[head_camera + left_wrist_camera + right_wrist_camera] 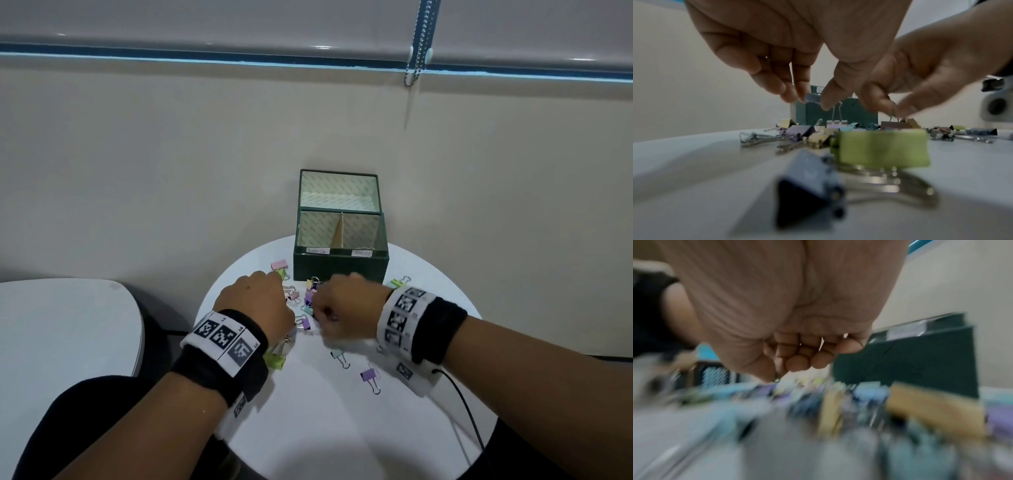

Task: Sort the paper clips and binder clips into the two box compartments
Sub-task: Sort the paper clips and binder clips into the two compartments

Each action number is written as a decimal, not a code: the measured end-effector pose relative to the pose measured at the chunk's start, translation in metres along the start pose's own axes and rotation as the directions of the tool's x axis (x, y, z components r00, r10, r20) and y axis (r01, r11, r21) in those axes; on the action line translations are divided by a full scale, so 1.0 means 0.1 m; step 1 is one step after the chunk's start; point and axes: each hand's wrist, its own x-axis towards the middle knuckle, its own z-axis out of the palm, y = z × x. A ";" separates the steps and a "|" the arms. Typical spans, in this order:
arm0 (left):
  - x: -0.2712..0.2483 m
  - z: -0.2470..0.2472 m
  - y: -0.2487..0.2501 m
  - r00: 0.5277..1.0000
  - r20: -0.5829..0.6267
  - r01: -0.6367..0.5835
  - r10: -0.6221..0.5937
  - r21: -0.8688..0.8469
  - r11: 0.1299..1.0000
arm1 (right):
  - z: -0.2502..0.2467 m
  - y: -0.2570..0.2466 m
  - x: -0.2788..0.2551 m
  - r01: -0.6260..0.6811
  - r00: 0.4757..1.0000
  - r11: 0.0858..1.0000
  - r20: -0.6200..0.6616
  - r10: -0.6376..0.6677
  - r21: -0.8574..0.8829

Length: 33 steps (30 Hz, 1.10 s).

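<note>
Left wrist view: left hand (777,53) pinches a small purple binder clip (812,98) lifted clear of the pile (838,134), right hand (920,78) pinches a wire handle; box (340,263) at 12 o'clock, presumably both sorting.

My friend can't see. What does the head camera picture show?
Two hands, left hand and right hand, reach into a pile of binder clips on a round white table. Behind stands an open green box with two compartments.
</note>
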 end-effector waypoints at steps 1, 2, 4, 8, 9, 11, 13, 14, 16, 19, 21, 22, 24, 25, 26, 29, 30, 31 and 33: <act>0.01 0.00 0.00 1.000 -0.002 -0.010 0.010 -0.026 1.000 | -0.11 0.11 0.01 -0.021 0.997 0.997 -0.074 0.026 0.071; 0.01 0.01 0.00 1.000 -0.003 -0.023 0.023 -0.049 0.999 | -0.25 0.25 0.04 -0.052 0.987 0.990 -0.144 0.071 0.134; 0.02 0.01 0.00 0.999 0.001 -0.041 0.041 -0.090 0.995 | -0.51 0.58 0.06 -0.159 0.933 0.959 -0.281 0.224 0.235; 0.02 0.02 0.02 0.998 -0.023 -0.059 0.056 -0.135 0.989 | -0.63 1.15 0.09 -0.355 0.792 0.877 -0.395 0.466 0.324; 0.02 0.02 0.03 0.998 -0.031 -0.064 0.060 -0.139 0.988 | -0.60 1.21 0.09 -0.377 0.794 0.868 -0.371 0.482 0.323; 0.01 0.01 0.04 0.997 -0.044 -0.076 0.070 -0.151 0.986 | -0.54 1.25 0.06 -0.383 0.799 0.861 -0.348 0.491 0.335; 0.00 -0.01 0.05 0.995 -0.055 -0.087 0.079 -0.165 0.982 | -0.44 1.24 -0.03 -0.355 0.784 0.859 -0.383 0.489 0.369; -0.01 -0.01 0.06 0.995 -0.059 -0.095 0.086 -0.172 0.981 | -0.38 1.24 -0.09 -0.348 0.775 0.858 -0.400 0.490 0.377; -0.03 -0.03 0.08 0.993 -0.065 -0.111 0.101 -0.178 0.978 | -0.24 1.26 -0.23 -0.389 0.790 0.853 -0.351 0.503 0.348; -0.06 -0.06 0.11 0.988 -0.079 -0.141 0.130 -0.155 0.978 | -0.04 1.34 -0.40 -0.482 0.844 0.852 -0.154 0.514 0.203; -0.07 -0.08 0.13 0.985 -0.087 -0.162 0.149 -0.159 0.974 | 0.01 1.37 -0.46 -0.519 0.840 0.836 -0.074 0.537 0.176; -0.07 -0.09 0.13 0.983 -0.089 -0.174 0.161 -0.170 0.970 | 0.03 1.37 -0.47 -0.531 0.837 0.830 -0.047 0.545 0.171; -0.10 -0.10 0.15 0.978 -0.093 -0.201 0.185 -0.202 0.959 | 0.06 1.36 -0.46 -0.553 0.829 0.822 -0.014 0.559 0.135; -0.11 -0.10 0.18 0.977 -0.093 -0.210 0.194 -0.213 0.954 | 0.07 1.35 -0.46 -0.555 0.829 0.824 -0.013 0.560 0.113; -0.12 -0.11 0.19 0.975 -0.094 -0.219 0.202 -0.220 0.951 | 0.09 1.32 -0.44 -0.559 0.827 0.824 -0.013 0.562 0.094; -0.14 -0.13 0.24 0.968 -0.109 -0.247 0.227 -0.232 0.941 | 0.12 1.29 -0.43 -0.553 0.828 0.827 -0.043 0.559 0.104; -0.15 -0.14 0.24 0.967 -0.109 -0.252 0.232 -0.243 0.937 | 0.12 1.28 -0.43 -0.556 0.822 0.820 -0.055 0.567 0.135; -0.15 -0.14 0.25 0.965 -0.103 -0.260 0.241 -0.263 0.929 | 0.11 1.27 -0.44 -0.555 0.816 0.814 -0.076 0.572 0.170; -0.16 -0.14 0.26 0.958 -0.077 -0.285 0.276 -0.333 0.899 | 0.07 1.24 -0.47 -0.532 0.814 0.818 -0.132 0.566 0.219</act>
